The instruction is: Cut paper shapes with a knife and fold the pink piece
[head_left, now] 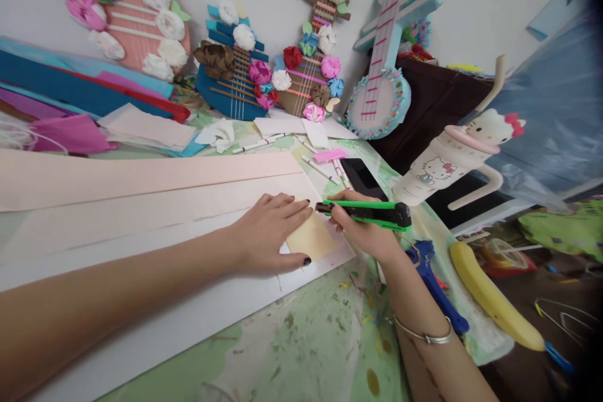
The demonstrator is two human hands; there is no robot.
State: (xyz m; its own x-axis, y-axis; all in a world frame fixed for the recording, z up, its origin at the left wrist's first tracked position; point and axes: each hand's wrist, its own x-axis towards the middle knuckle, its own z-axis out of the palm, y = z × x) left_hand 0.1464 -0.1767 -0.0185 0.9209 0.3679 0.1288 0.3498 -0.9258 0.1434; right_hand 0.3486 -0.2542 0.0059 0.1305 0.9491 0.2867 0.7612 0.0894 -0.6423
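Observation:
My left hand (pixel 273 229) lies flat with fingers spread on a small tan card (pixel 311 240) that rests on long pale pink foam sheets (pixel 141 201). My right hand (pixel 365 229) is closed round a green and black utility knife (pixel 372 212). The knife's tip points left and sits at the card's upper right corner, close to my left fingertips. A thin silver bangle (pixel 424 334) circles my right wrist.
A black phone (pixel 362 177) and white pens (pixel 320 169) lie beyond the knife. A cat-themed cup (pixel 447 166) stands at the right. A blue glue gun (pixel 433 279) and yellow banana-shaped object (pixel 494 298) lie near the table's right edge. Paper-flower guitar crafts (pixel 306 56) lean on the wall.

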